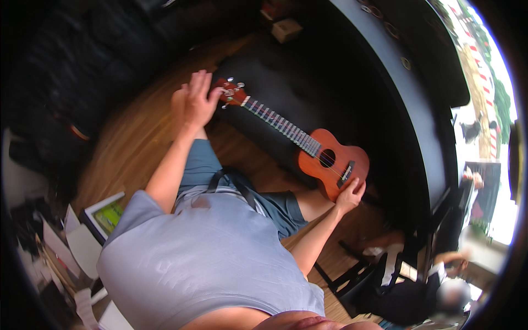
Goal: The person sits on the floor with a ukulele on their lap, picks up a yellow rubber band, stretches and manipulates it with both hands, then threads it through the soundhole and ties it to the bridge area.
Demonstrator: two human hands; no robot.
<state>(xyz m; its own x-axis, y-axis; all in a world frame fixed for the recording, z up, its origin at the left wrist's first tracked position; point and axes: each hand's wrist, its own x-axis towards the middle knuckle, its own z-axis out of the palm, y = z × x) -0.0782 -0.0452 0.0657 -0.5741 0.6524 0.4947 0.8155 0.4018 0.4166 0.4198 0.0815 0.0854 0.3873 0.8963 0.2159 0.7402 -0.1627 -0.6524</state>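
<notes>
A reddish-brown ukulele (335, 159) lies slantwise in front of me, its headstock (234, 93) to the upper left and its body at the right, sound hole and strings facing up. My left hand (199, 99) is at the headstock with fingers stretched out; its thumb reaches the headstock's edge, and whether it touches is unclear. My right hand (349, 195) grips the lower edge of the body, below the bridge. Part of my bare leg shows behind the instrument.
A black padded surface (258, 71) is beyond the ukulele, beside a long dark counter (385, 55). Papers (77, 247) and a green-covered item (105, 217) are at lower left. A co-worker's arm (451, 258) shows at lower right, near a bright opening. Wooden floor (121, 137) surrounds me.
</notes>
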